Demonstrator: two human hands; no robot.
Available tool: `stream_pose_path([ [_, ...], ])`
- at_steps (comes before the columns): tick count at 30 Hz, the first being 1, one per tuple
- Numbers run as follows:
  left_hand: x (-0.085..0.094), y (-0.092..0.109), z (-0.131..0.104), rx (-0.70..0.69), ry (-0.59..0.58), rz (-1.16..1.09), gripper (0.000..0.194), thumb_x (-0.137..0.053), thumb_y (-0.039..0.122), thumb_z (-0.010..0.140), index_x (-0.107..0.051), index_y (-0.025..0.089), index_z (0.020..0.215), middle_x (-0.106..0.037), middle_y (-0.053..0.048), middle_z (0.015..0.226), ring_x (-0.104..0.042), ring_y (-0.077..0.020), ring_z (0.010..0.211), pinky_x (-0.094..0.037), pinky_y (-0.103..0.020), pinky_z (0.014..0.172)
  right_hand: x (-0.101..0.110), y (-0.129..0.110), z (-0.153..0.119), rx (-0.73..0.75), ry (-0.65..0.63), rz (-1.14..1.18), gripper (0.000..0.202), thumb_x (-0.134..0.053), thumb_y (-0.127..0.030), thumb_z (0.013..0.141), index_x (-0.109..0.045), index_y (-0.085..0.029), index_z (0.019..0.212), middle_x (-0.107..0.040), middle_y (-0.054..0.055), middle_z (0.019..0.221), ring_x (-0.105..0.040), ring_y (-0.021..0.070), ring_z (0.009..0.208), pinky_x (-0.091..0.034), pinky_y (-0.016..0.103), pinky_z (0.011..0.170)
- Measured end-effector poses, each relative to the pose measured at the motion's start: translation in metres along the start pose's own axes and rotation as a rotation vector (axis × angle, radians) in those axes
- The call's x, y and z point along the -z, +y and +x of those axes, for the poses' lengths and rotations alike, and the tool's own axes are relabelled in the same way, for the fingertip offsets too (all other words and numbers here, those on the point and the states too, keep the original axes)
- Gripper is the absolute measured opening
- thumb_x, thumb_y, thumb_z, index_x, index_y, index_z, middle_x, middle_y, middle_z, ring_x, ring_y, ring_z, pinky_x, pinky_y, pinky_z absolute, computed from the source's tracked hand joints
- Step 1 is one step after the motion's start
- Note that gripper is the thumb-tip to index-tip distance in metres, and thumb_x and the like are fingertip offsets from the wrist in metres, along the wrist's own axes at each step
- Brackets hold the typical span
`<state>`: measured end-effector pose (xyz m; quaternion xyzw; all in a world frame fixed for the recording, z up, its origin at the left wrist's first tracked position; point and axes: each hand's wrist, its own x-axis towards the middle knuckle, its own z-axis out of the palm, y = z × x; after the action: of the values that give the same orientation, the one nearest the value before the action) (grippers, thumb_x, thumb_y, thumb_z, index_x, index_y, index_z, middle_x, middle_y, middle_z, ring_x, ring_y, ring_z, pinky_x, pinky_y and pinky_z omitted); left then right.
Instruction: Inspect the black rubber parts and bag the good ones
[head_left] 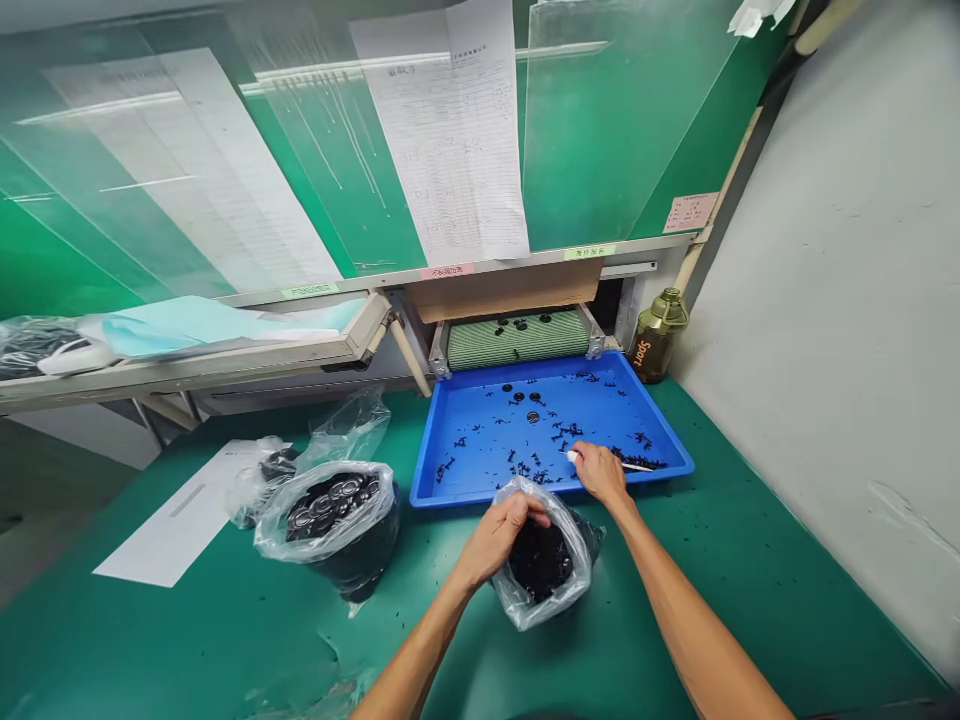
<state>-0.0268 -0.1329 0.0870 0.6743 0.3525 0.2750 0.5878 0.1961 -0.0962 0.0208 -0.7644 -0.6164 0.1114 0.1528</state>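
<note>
My left hand (501, 538) grips the rim of a clear plastic bag (517, 608), which stands upright with its mouth spread. Small black parts (541, 562) lie inside it. In my right hand (598, 474) is what looks like a white-handled brush (637, 467) with dark bristles, held low over the near side of a blue tray (442, 425). Scattered across the tray are small black pieces (529, 465) and several round black parts (533, 417). My right fingers are closed around the handle, whose white end shows past them.
Left of my hands stands another plastic bag (322, 548) filled with black round parts. A white paper sheet (176, 520) lies beyond it. A green ribbed conveyor belt (517, 338) ends at the tray's far edge. At the right are a green bottle (658, 338) and a wall (840, 300).
</note>
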Motion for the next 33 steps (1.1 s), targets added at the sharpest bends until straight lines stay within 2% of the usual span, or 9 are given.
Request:
stream_pose_path([
  [2, -0.003, -0.002, 0.003, 0.005, 0.07, 0.054, 0.041, -0.031, 0.046, 0.092, -0.063, 0.021, 0.091, -0.071, -0.004, 0.074, -0.062, -0.0219, 0.083, -0.039, -0.036, 0.087, -0.001, 0.001, 0.002, 0.006, -0.004, 0.007, 0.031, -0.037, -0.021, 0.089, -0.063, -0.023, 0.107, -0.067, 0.006, 0.099, -0.059, 0.0169, 0.086, -0.033, 0.024, 0.068],
  [6, -0.001, -0.004, 0.014, 0.001, 0.189, 0.059, 0.027, -0.039, 0.041, 0.09, -0.057, 0.023, 0.099, -0.069, 0.0, 0.067, -0.06, -0.019, 0.07, -0.043, -0.033, 0.076, -0.003, 0.004, 0.009, 0.024, -0.052, 0.027, 0.03, -0.038, -0.016, 0.086, -0.064, -0.022, 0.099, -0.067, 0.006, 0.09, -0.059, 0.0167, 0.078, -0.03, 0.024, 0.062],
  [12, 0.032, -0.015, 0.064, -0.011, 0.332, -0.014, 0.028, -0.043, 0.041, 0.087, -0.057, 0.019, 0.097, -0.066, -0.005, 0.084, -0.059, -0.0162, 0.069, -0.047, -0.028, 0.061, 0.001, 0.006, 0.017, 0.085, -0.136, 0.077, 0.03, -0.039, -0.01, 0.08, -0.064, -0.022, 0.091, -0.067, 0.003, 0.078, -0.059, 0.0158, 0.073, -0.027, 0.022, 0.058],
  [15, 0.065, -0.012, 0.113, -0.022, 0.464, 0.216, 0.027, -0.044, 0.037, 0.086, -0.061, 0.018, 0.097, -0.067, -0.005, 0.086, -0.061, -0.0169, 0.069, -0.048, -0.028, 0.059, 0.001, 0.004, 0.017, 0.106, -0.133, 0.095, 0.03, -0.037, -0.009, 0.081, -0.062, -0.022, 0.093, -0.066, 0.003, 0.085, -0.058, 0.0152, 0.077, -0.028, 0.022, 0.06],
  [17, 0.091, -0.003, 0.156, -0.073, 0.582, 0.392, 0.024, -0.046, 0.032, 0.085, -0.064, 0.019, 0.095, -0.068, -0.006, 0.091, -0.062, -0.0196, 0.082, -0.048, -0.031, 0.074, -0.001, 0.004, 0.017, 0.113, -0.116, 0.116, 0.03, -0.037, -0.009, 0.081, -0.061, -0.022, 0.093, -0.065, 0.002, 0.087, -0.058, 0.0153, 0.078, -0.028, 0.022, 0.061],
  [20, 0.125, 0.013, 0.227, -0.114, 0.643, 0.463, 0.025, -0.046, 0.027, 0.085, -0.064, 0.019, 0.099, -0.065, -0.009, 0.107, -0.058, -0.0223, 0.098, -0.043, -0.035, 0.089, -0.007, 0.007, 0.017, 0.107, -0.091, 0.152, 0.03, -0.036, -0.01, 0.082, -0.06, -0.023, 0.093, -0.064, 0.002, 0.088, -0.058, 0.0158, 0.077, -0.03, 0.022, 0.062],
  [25, 0.147, 0.021, 0.317, -0.107, 0.684, 0.512, 0.024, -0.051, 0.022, 0.081, -0.064, 0.014, 0.1, -0.058, -0.017, 0.114, -0.047, -0.0326, 0.115, -0.035, -0.046, 0.097, -0.013, 0.007, 0.017, 0.08, -0.062, 0.166, 0.032, -0.034, -0.01, 0.083, -0.059, -0.025, 0.096, -0.063, 0.002, 0.091, -0.06, 0.0168, 0.08, -0.034, 0.024, 0.065],
  [29, 0.149, 0.016, 0.339, -0.077, 0.699, 0.435, 0.013, -0.055, 0.019, 0.077, -0.065, 0.015, 0.086, -0.057, -0.018, 0.113, -0.043, -0.0363, 0.118, -0.034, -0.049, 0.095, -0.014, 0.006, 0.018, 0.073, -0.052, 0.138, 0.034, -0.034, -0.009, 0.083, -0.06, -0.026, 0.095, -0.063, 0.001, 0.088, -0.061, 0.0167, 0.075, -0.037, 0.024, 0.062],
  [33, 0.148, 0.018, 0.318, -0.076, 0.685, 0.251, 0.011, -0.057, 0.019, 0.077, -0.063, 0.016, 0.086, -0.061, -0.013, 0.103, -0.052, -0.0298, 0.108, -0.041, -0.044, 0.09, -0.018, 0.011, 0.017, 0.106, 0.018, 0.143, 0.038, -0.031, -0.012, 0.084, -0.062, -0.025, 0.104, -0.065, 0.005, 0.095, -0.063, 0.0185, 0.081, -0.044, 0.025, 0.064],
])
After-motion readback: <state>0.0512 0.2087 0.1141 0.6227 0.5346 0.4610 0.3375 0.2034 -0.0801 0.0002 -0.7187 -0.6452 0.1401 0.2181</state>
